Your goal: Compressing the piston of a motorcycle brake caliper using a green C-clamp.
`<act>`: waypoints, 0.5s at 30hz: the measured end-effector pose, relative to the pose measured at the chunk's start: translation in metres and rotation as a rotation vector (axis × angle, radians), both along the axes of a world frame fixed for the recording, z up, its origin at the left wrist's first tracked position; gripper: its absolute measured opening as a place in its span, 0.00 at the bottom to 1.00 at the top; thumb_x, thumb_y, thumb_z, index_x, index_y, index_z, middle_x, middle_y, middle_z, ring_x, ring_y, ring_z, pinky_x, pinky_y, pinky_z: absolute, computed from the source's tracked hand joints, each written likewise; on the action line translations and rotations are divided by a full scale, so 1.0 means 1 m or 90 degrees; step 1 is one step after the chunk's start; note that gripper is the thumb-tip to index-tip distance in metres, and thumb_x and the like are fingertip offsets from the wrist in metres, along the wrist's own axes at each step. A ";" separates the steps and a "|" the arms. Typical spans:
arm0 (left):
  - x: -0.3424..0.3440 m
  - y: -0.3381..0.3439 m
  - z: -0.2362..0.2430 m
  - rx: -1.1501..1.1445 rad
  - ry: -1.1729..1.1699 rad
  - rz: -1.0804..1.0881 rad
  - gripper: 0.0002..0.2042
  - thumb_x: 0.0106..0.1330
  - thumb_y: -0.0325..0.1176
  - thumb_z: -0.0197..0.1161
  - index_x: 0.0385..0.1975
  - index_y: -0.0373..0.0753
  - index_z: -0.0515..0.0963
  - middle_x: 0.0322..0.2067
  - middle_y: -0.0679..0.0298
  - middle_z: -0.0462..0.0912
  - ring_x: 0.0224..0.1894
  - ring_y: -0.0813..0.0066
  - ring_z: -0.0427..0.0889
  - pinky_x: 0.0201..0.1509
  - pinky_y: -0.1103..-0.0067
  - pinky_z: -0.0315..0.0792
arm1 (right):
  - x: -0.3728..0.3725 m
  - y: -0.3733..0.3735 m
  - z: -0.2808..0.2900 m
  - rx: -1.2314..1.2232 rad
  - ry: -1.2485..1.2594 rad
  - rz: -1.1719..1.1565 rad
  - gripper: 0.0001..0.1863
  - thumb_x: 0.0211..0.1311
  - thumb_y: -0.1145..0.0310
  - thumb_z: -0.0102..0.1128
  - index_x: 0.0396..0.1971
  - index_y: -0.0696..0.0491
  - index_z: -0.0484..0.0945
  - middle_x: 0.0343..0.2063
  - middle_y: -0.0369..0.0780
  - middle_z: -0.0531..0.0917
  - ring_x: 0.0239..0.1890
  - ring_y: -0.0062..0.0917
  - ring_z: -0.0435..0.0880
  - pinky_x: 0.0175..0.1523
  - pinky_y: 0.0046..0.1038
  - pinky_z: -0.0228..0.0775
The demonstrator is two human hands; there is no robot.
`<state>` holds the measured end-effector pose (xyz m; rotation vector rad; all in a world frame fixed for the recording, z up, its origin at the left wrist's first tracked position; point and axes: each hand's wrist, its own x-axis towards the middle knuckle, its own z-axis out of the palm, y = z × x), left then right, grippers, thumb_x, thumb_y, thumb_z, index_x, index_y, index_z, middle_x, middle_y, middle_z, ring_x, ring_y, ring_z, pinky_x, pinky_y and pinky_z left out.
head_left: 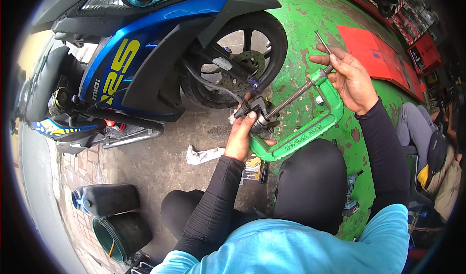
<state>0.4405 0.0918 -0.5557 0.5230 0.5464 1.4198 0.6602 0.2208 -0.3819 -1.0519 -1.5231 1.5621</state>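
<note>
My left hand (pixel 238 140) grips a dark brake caliper (pixel 262 119), its thumb on the near side. A green C-clamp (pixel 310 140) reaches around the caliper, and its threaded screw (pixel 293 99) runs down to it. My right hand (pixel 355 82) is at the screw's outer end. Its thumb and fingers pinch the thin metal turning bar (pixel 322 42), while some of its fingers point outward. The caliper is held just beside the motorbike's front wheel (pixel 280 43), partly hidden by my left fingers.
The blue and black motorbike (pixel 160 33) stands at the upper left. A white rag (pixel 204 155) and a small tool set (pixel 252 169) lie on the floor. A cordless drill (pixel 350 194) stands right of my knee. Black containers (pixel 109 198) are at lower left; another person (pixel 417 123) sits at right.
</note>
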 end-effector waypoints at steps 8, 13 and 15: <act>-0.008 -0.006 -0.014 -0.034 -0.157 -0.094 0.36 0.75 0.48 0.57 0.77 0.56 0.44 0.64 0.50 0.71 0.51 0.39 0.84 0.39 0.61 0.88 | -0.023 -0.009 0.021 -0.012 -0.015 -0.045 0.18 0.76 0.67 0.49 0.60 0.57 0.73 0.41 0.39 0.85 0.29 0.12 0.76 0.32 0.12 0.68; -0.007 -0.006 -0.008 0.017 -0.194 -0.116 0.34 0.76 0.47 0.55 0.76 0.60 0.45 0.65 0.52 0.71 0.53 0.38 0.82 0.39 0.61 0.88 | -0.035 -0.014 0.041 -0.018 -0.076 -0.039 0.22 0.74 0.66 0.51 0.63 0.58 0.69 0.42 0.42 0.84 0.27 0.12 0.76 0.29 0.14 0.69; -0.006 -0.006 -0.006 0.031 -0.156 -0.108 0.36 0.75 0.51 0.55 0.77 0.55 0.45 0.65 0.48 0.71 0.53 0.40 0.82 0.38 0.59 0.89 | -0.036 -0.016 0.047 0.016 -0.109 -0.003 0.28 0.73 0.64 0.53 0.68 0.58 0.61 0.44 0.45 0.84 0.28 0.14 0.78 0.29 0.16 0.71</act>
